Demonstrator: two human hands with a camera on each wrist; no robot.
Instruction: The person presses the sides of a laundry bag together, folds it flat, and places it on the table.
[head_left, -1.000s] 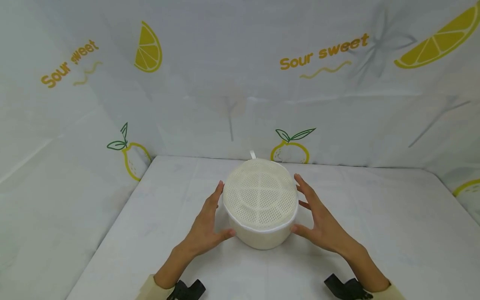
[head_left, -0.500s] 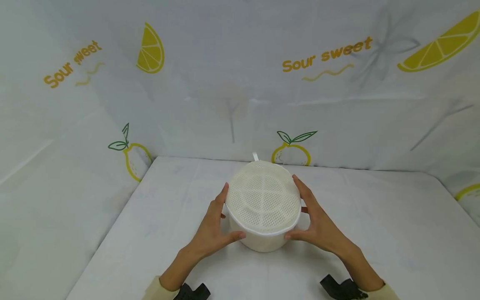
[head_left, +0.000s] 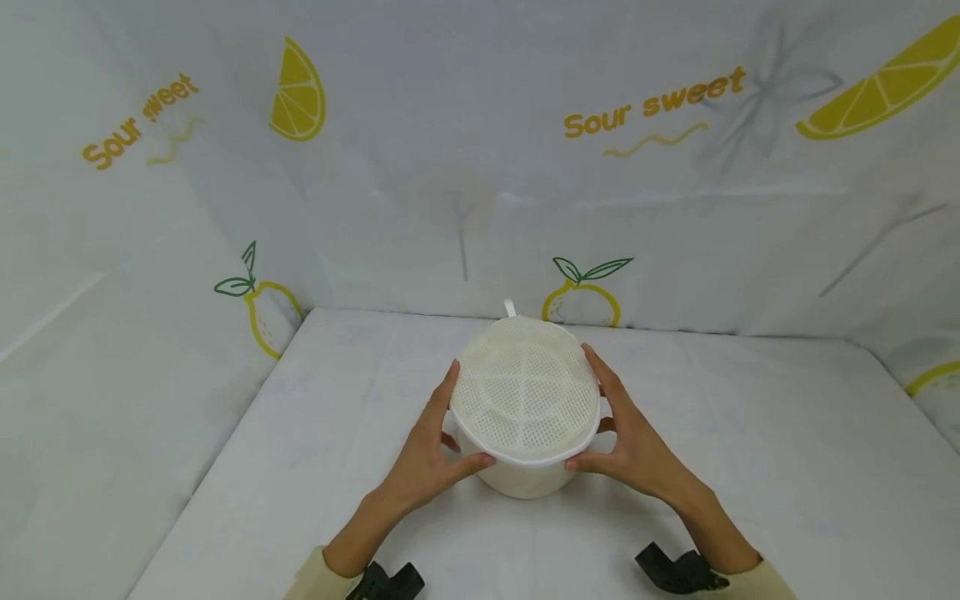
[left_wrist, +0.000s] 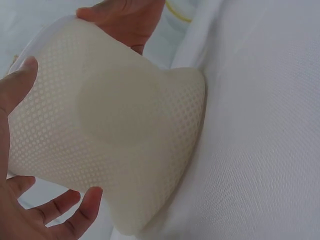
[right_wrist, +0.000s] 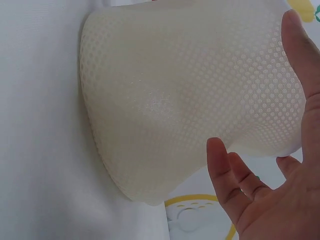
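A cream-white mesh laundry bag [head_left: 525, 392], shaped like a drum with a white-trimmed round top, stands on the white-covered table. Its small white tab [head_left: 510, 307] sticks up at the back. From the left side, my left hand [head_left: 422, 462] holds the bag near its upper rim, thumb at the front and fingers along the side. Opposite it, my right hand [head_left: 637, 446] grips the rim the same way. Both wrist views show the mesh wall [left_wrist: 120, 105] bulging and dented, its bottom edge against the cloth. Some fingertips are hidden behind the bag.
A white cloth wall [head_left: 420, 233] printed with lemons and lettering rises behind the table [head_left: 750, 467] and along its left side. Black straps [head_left: 386, 581] sit at both wrists, over beige sleeves.
Both hands have closed in from either side, from beside the bag to holding its rim. Thumbs have moved inward along its front. The bag stays on the table.
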